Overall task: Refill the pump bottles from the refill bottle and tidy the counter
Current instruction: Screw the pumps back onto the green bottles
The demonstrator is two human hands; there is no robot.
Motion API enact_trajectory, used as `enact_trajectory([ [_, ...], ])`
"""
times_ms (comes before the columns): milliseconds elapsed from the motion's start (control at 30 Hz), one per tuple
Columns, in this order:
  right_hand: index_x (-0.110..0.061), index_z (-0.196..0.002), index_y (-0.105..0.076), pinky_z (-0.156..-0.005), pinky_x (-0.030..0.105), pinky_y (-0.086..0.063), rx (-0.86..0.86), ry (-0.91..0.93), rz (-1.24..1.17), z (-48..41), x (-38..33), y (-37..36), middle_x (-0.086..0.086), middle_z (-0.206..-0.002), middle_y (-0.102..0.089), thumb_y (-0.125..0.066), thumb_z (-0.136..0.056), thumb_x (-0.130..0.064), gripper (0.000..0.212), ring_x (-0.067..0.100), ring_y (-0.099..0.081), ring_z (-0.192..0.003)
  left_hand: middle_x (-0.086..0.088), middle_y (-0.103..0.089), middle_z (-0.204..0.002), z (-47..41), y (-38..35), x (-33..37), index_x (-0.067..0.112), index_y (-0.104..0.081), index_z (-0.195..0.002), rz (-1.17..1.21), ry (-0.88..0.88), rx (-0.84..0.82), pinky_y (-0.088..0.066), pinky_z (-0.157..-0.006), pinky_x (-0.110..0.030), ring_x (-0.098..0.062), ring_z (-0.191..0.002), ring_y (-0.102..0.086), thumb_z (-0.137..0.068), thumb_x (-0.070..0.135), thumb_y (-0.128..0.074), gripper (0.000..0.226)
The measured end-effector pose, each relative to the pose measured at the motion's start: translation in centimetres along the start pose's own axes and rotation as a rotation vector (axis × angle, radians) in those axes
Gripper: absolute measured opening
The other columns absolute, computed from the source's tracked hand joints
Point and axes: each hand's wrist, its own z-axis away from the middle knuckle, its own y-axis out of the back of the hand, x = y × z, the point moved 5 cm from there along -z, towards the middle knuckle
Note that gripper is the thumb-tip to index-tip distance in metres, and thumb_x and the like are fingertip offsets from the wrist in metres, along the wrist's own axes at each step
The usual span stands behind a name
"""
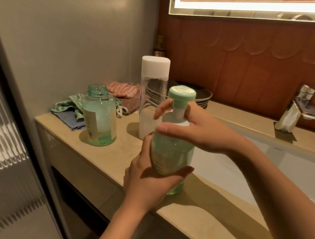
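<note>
A green pump bottle (170, 150) with a round green pump head stands on the beige counter (126, 155) near its front edge. My left hand (151, 178) wraps around the bottle's lower body. My right hand (195, 128) grips the white collar under the pump head. To the left stands a second green bottle (99, 118), its neck open with no pump on it. Behind them is a tall clear refill bottle (152, 91) with a white cap, a little white liquid at its bottom.
Folded cloths (74, 109) in green, blue, pink and brown lie at the counter's back left. Dark stacked plates (200, 99) sit behind the refill bottle. A white sink basin (266, 166) and chrome faucet (300, 109) are to the right. A ribbed glass door stands at left.
</note>
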Motion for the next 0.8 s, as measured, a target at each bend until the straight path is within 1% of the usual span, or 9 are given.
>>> enact_trajectory([
  [100,-0.027,-0.122,-0.052,-0.085,0.009,-0.045,-0.186,-0.076,-0.082,0.4,0.9,0.4,-0.011,-0.126,-0.054,-0.055,-0.082,-0.030,0.039,-0.007,-0.053,-0.111,0.032,-0.053,-0.100,0.1,0.0,0.0,0.060,-0.026,-0.112,-0.034,-0.021,0.001,-0.051,-0.084,-0.042,-0.008,-0.098,-0.057,-0.045,0.078,-0.059,0.077],
  [200,-0.030,-0.131,-0.045,-0.096,0.013,-0.042,-0.302,-0.103,-0.174,0.9,1.5,0.9,-0.015,-0.140,-0.044,-0.053,-0.084,-0.020,0.049,-0.003,-0.043,-0.126,0.026,-0.055,-0.102,0.1,-0.1,-0.1,0.055,-0.028,-0.111,-0.038,-0.028,0.007,-0.051,-0.083,-0.042,-0.008,-0.097,-0.057,-0.046,0.079,-0.058,0.076],
  [267,-0.025,-0.132,-0.047,-0.096,0.015,-0.043,-0.305,-0.093,-0.184,0.9,1.5,1.2,-0.011,-0.140,-0.046,-0.055,-0.084,-0.014,0.049,0.001,-0.044,-0.127,0.022,-0.058,-0.105,0.1,-0.2,-0.3,0.052,-0.032,-0.113,-0.025,-0.019,0.004,-0.051,-0.085,-0.043,-0.009,-0.100,-0.058,-0.045,0.083,-0.058,0.078],
  [333,-0.018,-0.125,-0.055,-0.091,0.015,-0.045,-0.243,-0.088,-0.162,0.7,1.5,1.4,-0.005,-0.130,-0.057,-0.063,-0.081,-0.011,0.045,0.004,-0.052,-0.121,0.018,-0.060,-0.110,0.1,-0.2,-0.4,0.050,-0.034,-0.116,-0.009,-0.014,-0.005,-0.050,-0.088,-0.044,-0.009,-0.103,-0.058,-0.045,0.085,-0.057,0.082],
  [433,-0.024,-0.101,-0.067,-0.085,0.010,-0.046,-0.069,-0.060,0.013,0.1,1.0,1.8,-0.008,-0.106,-0.069,-0.080,-0.065,-0.029,0.038,-0.001,-0.060,-0.105,0.019,-0.060,-0.113,0.1,-0.2,-0.4,0.047,-0.035,-0.125,0.007,-0.025,-0.006,-0.050,-0.089,-0.045,-0.008,-0.105,-0.058,-0.048,0.083,-0.059,0.089],
  [500,-0.031,-0.092,-0.063,-0.079,0.006,-0.046,0.013,-0.057,0.123,-0.1,0.7,1.8,-0.017,-0.096,-0.066,-0.077,-0.055,-0.042,0.041,-0.007,-0.058,-0.096,0.021,-0.060,-0.113,0.2,-0.2,-0.4,0.052,-0.034,-0.125,0.021,-0.026,0.004,-0.050,-0.089,-0.045,-0.009,-0.105,-0.059,-0.048,0.081,-0.061,0.087],
  [633,-0.035,-0.089,-0.056,-0.074,0.014,-0.050,-0.027,-0.116,0.045,-0.4,1.3,0.7,-0.022,-0.086,-0.062,-0.080,-0.060,-0.045,0.038,-0.006,-0.060,-0.087,0.024,-0.060,-0.110,0.1,-0.2,-0.4,0.066,-0.029,-0.117,0.029,-0.016,-0.001,-0.050,-0.090,-0.044,-0.006,-0.104,-0.059,-0.047,0.079,-0.063,0.079],
  [733,-0.022,-0.092,-0.059,-0.080,0.020,-0.052,-0.091,-0.117,-0.025,-0.3,1.8,0.5,-0.010,-0.105,-0.063,-0.071,-0.068,-0.035,0.030,0.000,-0.060,-0.097,0.024,-0.059,-0.113,0.0,-0.3,-0.4,0.065,-0.028,-0.118,0.035,-0.021,-0.008,-0.049,-0.092,-0.043,-0.008,-0.107,-0.058,-0.047,0.078,-0.064,0.081],
  [800,-0.020,-0.099,-0.060,-0.087,0.015,-0.048,-0.152,-0.104,-0.084,-0.1,1.7,0.5,-0.009,-0.126,-0.055,-0.065,-0.075,-0.029,0.026,-0.004,-0.053,-0.111,0.022,-0.059,-0.113,-0.1,-0.3,-0.5,0.056,-0.033,-0.123,0.027,-0.028,-0.006,-0.048,-0.092,-0.045,-0.011,-0.108,-0.057,-0.046,0.079,-0.063,0.086],
])
